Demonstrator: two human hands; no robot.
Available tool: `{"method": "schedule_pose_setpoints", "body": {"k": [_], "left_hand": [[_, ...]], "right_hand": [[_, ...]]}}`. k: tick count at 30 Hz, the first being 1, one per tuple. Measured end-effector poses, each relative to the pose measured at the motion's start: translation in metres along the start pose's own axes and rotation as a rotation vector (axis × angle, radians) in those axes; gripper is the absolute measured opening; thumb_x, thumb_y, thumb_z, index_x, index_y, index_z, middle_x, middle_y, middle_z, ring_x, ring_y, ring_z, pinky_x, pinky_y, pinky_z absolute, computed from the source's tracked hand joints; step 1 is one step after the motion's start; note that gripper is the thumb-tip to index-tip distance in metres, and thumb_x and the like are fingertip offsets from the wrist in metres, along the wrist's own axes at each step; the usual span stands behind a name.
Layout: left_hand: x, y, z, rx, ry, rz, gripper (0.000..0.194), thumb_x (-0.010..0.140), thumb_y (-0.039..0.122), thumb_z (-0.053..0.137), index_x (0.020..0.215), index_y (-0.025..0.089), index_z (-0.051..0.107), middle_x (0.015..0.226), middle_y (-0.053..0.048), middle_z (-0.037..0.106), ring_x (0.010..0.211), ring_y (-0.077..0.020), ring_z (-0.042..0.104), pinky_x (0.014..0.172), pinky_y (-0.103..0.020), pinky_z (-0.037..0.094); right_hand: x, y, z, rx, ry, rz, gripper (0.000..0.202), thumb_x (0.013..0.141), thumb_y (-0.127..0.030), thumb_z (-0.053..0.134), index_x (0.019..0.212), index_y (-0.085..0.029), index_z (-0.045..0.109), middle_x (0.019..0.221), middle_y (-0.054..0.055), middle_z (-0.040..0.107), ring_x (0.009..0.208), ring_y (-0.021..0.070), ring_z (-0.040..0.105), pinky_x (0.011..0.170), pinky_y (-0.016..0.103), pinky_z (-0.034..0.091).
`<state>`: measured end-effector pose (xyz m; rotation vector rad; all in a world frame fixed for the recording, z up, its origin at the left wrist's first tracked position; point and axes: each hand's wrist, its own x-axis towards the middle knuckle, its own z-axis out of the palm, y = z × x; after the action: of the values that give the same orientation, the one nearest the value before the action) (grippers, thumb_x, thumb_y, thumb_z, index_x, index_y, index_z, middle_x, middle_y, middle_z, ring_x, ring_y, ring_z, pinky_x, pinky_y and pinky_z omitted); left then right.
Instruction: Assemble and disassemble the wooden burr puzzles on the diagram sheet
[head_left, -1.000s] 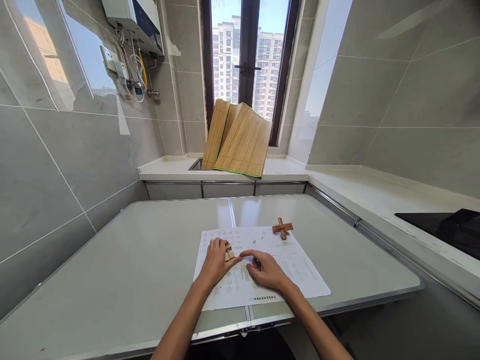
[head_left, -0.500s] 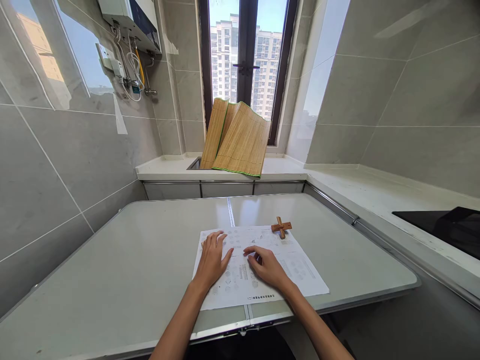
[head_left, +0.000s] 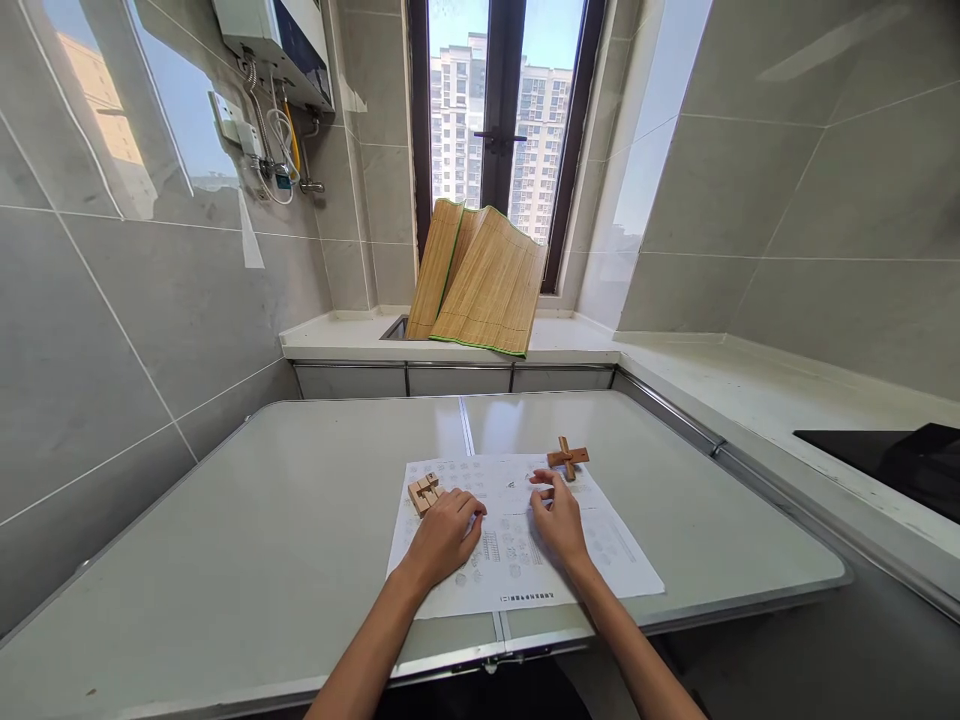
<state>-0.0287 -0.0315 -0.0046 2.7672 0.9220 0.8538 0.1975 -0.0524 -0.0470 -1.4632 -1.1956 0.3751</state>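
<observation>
Notched wooden block (head_left: 425,494), light in color, lies at the upper left part of the printed sheet (head_left: 615,565), near the sheet's left edge. Grooves divide its visible upper face into sections.

Left hand (head_left: 448,533): positioned over the left half of the sheet, just beside the notched wooden block and partly in front of it. Its fingers are bent and the tips of thumb and forefinger are close together; whether a small part sits between them cannot be told. Contact between this hand and the block also cannot be confirmed.

Right hand (head_left: 556,515): positioned over the right half of the sheet, with fingers curled loosely. Thumb and forefinger stand apart, with nothing visible between them. The forefinger is near the wooden cross (head_left: 568,458), a darker assembly of crossed bars located at the sheet's upper right corner.

Support surface: the sheet lies flat on the pale table (head_left: 315,520), close to its front edge and across the metal center strip (head_left: 466,425). Small diagrams cover the sheet, and a line of heavier print runs along its near edge. Behind the table, a folded bamboo mat (head_left: 491,285) leans upright on the white ledge (head_left: 337,332), in front of the window (head_left: 499,140).
</observation>
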Motion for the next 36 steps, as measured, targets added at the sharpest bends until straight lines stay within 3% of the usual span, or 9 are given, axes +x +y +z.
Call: {"method": "schedule_pose_setpoints", "body": {"k": [5, 10, 14, 20, 24, 31, 36], "left_hand": [[-0.001, 0.002, -0.001, -0.006, 0.009, -0.004, 0.017, 0.098, 0.016, 0.047, 0.097, 0.021, 0.064, 0.096, -0.006, 0.07, 0.089, -0.0227, 0.062, 0.08, -0.038, 0.049], [-0.003, 0.002, 0.001, -0.009, 0.003, -0.013, 0.017, 0.097, 0.015, 0.048, 0.098, 0.021, 0.064, 0.095, -0.006, 0.07, 0.088, -0.0225, 0.062, 0.079, -0.038, 0.05], [-0.004, 0.001, 0.003, -0.007, 0.008, -0.012, 0.017, 0.097, 0.014, 0.049, 0.098, 0.021, 0.064, 0.094, -0.005, 0.07, 0.087, -0.0223, 0.062, 0.079, -0.037, 0.05], [-0.004, 0.001, 0.004, -0.007, 0.006, -0.02, 0.016, 0.097, 0.015, 0.049, 0.099, 0.022, 0.064, 0.094, -0.005, 0.07, 0.088, -0.0221, 0.062, 0.08, -0.037, 0.05], [-0.003, 0.004, 0.001, -0.021, -0.001, -0.025, 0.019, 0.097, 0.017, 0.047, 0.099, 0.022, 0.065, 0.093, -0.006, 0.07, 0.088, -0.0231, 0.062, 0.081, -0.039, 0.05], [-0.003, 0.004, 0.0, -0.053, 0.006, -0.038, 0.019, 0.097, 0.019, 0.047, 0.099, 0.022, 0.066, 0.094, -0.007, 0.07, 0.088, -0.0238, 0.063, 0.08, -0.04, 0.051], [-0.002, 0.004, 0.0, -0.052, 0.018, -0.042, 0.018, 0.098, 0.018, 0.048, 0.099, 0.022, 0.065, 0.095, -0.006, 0.07, 0.089, -0.0238, 0.063, 0.081, -0.04, 0.051]], "right_hand": [[0.004, 0.007, 0.001, 0.001, 0.066, 0.041, 0.045, 0.078, -0.024, 0.051, 0.123, -0.019, 0.057, 0.12, 0.013, 0.068, 0.095, 0.0263, 0.067, 0.077, 0.035, 0.053], [0.022, 0.016, -0.006, 0.026, 0.058, 0.111, 0.068, 0.079, -0.024, 0.052, 0.145, -0.021, 0.039, 0.123, 0.012, 0.067, 0.082, 0.0226, 0.071, 0.08, 0.036, 0.053], [0.044, 0.027, -0.014, -0.082, 0.037, 0.163, 0.072, 0.081, -0.026, 0.05, 0.151, -0.024, 0.033, 0.108, 0.006, 0.073, 0.072, 0.0216, 0.071, 0.075, 0.034, 0.052], [0.051, 0.032, -0.013, -0.202, 0.069, 0.146, 0.043, 0.085, -0.031, 0.05, 0.126, -0.024, 0.058, 0.102, 0.006, 0.074, 0.075, 0.0218, 0.069, 0.07, 0.031, 0.048], [0.045, 0.025, -0.012, -0.171, 0.104, 0.113, 0.029, 0.086, -0.041, 0.055, 0.107, -0.023, 0.064, 0.096, 0.006, 0.074, 0.076, 0.023, 0.067, 0.07, 0.032, 0.045], [0.041, 0.017, -0.013, 0.056, 0.111, 0.086, 0.045, 0.093, -0.063, 0.047, 0.092, -0.021, 0.062, 0.077, 0.005, 0.069, 0.071, 0.0232, 0.061, 0.068, 0.033, 0.044], [0.04, 0.01, -0.01, 0.303, -0.055, 0.106, 0.048, 0.089, -0.068, 0.053, 0.095, -0.022, 0.059, 0.067, -0.001, 0.062, 0.055, 0.0173, 0.052, 0.054, 0.029, 0.042]]}}
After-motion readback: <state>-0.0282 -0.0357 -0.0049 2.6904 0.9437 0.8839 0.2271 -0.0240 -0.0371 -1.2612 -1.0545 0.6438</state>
